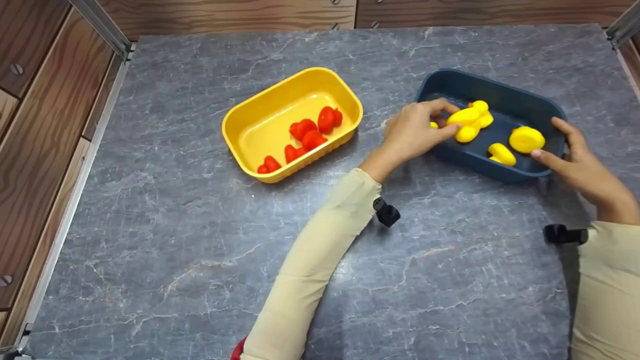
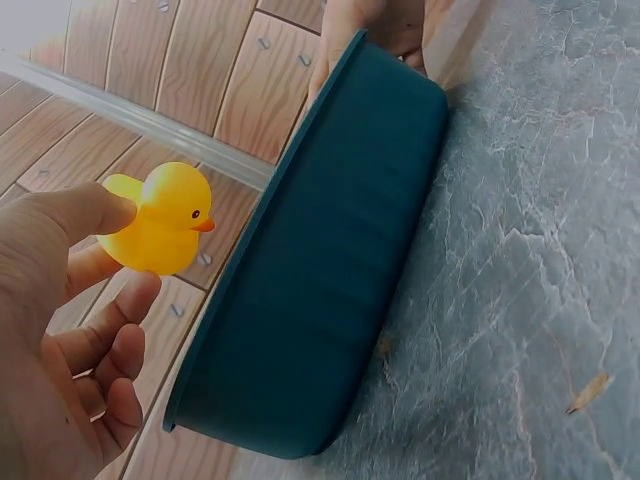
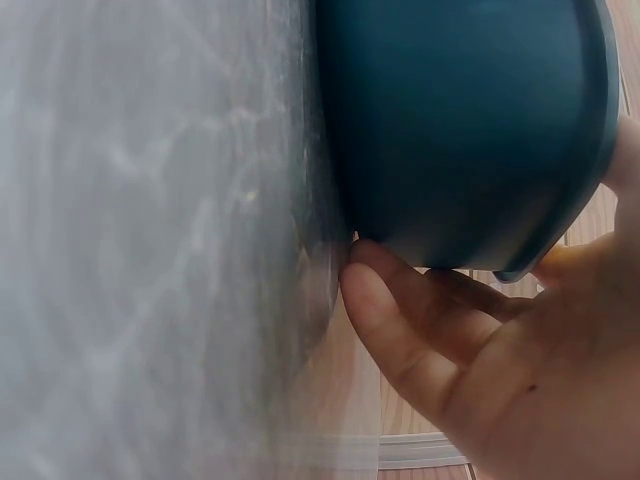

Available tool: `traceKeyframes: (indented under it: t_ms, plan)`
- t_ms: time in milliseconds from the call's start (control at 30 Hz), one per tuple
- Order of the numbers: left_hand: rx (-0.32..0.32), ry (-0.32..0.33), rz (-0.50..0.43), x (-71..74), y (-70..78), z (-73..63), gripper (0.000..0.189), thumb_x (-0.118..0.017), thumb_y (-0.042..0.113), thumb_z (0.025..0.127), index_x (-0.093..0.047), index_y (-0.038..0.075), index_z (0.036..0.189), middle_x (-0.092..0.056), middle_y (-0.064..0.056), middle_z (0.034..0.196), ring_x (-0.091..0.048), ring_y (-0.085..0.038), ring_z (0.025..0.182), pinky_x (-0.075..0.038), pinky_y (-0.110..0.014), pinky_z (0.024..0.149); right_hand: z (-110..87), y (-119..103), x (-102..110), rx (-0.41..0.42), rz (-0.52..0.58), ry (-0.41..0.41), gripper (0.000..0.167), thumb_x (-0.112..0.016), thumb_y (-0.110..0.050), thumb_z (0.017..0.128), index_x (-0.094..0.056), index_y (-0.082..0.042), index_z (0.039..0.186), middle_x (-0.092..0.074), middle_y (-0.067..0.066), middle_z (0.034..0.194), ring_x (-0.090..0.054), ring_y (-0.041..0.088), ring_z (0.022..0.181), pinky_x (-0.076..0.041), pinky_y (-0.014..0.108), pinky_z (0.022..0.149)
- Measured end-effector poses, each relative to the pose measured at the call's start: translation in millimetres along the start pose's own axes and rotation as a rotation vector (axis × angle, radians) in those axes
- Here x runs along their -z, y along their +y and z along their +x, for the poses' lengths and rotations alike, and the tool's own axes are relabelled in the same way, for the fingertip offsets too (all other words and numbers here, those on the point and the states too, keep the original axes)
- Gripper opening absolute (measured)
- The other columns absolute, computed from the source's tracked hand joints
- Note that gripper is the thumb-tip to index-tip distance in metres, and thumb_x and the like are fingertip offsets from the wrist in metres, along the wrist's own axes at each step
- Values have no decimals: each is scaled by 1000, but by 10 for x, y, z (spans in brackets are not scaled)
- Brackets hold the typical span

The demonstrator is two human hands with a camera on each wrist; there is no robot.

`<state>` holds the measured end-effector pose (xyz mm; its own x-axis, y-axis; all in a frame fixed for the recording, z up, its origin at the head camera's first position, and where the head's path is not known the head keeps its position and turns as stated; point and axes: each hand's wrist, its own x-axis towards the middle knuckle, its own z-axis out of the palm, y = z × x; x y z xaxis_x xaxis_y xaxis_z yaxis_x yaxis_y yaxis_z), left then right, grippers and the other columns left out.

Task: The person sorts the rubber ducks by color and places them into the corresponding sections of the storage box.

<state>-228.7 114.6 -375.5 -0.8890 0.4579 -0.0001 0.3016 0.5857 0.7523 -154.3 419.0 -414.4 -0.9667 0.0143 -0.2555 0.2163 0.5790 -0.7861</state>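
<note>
My left hand (image 1: 417, 127) pinches a yellow rubber duck (image 2: 170, 225) between thumb and fingers. In the head view it is over the left part of a dark blue plastic bin (image 1: 505, 87). The left wrist view shows the duck upright beyond the bin's rim, its orange beak toward the bin. Below and around it in the bin lie several more yellow ducks (image 1: 527, 140), some tipped over. My right hand (image 1: 592, 172) grips the bin's right end, thumb over the rim. In the right wrist view its fingertips (image 3: 370, 290) rest low against the end wall.
Left of the blue bin stands a yellow bin (image 1: 265, 115) with several small red figures (image 1: 302, 130) along its near side. Both bins are on a grey marbled tabletop (image 1: 200, 240). Wood-patterned panels (image 1: 225, 17) border the table at the back and left.
</note>
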Motion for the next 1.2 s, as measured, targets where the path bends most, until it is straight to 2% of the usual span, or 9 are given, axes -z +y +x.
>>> traceKeyframes:
  t_ms: [300, 533, 800, 1000, 1200]
  plan:
    - [-22, 10, 9, -31, 24, -14, 26, -68, 43, 87, -67, 35, 112, -64, 17, 92, -55, 3, 84, -41, -18, 66, 0, -32, -5, -32, -26, 5, 86, -51, -39, 98, 11, -21, 155, 29, 18, 156, 23, 39, 143, 8, 62, 113]
    - [-31, 7, -23, -41, -15, -29, 32, -67, 44, 88, -65, 32, 117, -65, 15, 91, -55, -1, 76, -40, -18, 60, 4, -28, -1, -36, -25, 6, 87, -51, -39, 98, 11, -22, 155, 30, 19, 155, 25, 39, 143, 10, 62, 113]
    - [-32, 20, -41, -5, -69, -50, 33, -68, 44, 87, -64, 31, 117, -62, 14, 92, -55, 0, 81, -41, -17, 66, 8, 1, 4, -5, 4, -6, 84, -50, -35, 99, 12, -22, 155, 29, 18, 156, 25, 35, 143, 9, 60, 114]
    - [-45, 25, -108, 62, -130, -105, 34, -68, 43, 87, -63, 28, 118, -63, 11, 94, -55, -1, 82, -41, -15, 67, 5, 6, 3, -18, 3, -15, 86, -50, -36, 99, 14, -22, 154, 30, 19, 155, 26, 37, 142, 7, 60, 113]
    - [-104, 38, -155, 214, -223, -195, 36, -68, 39, 88, -63, 22, 120, -65, 4, 98, -53, -4, 76, -41, -14, 67, -10, -47, 1, -39, -32, -19, 88, -49, -39, 99, 17, -18, 153, 31, 21, 154, 23, 42, 142, 3, 64, 112]
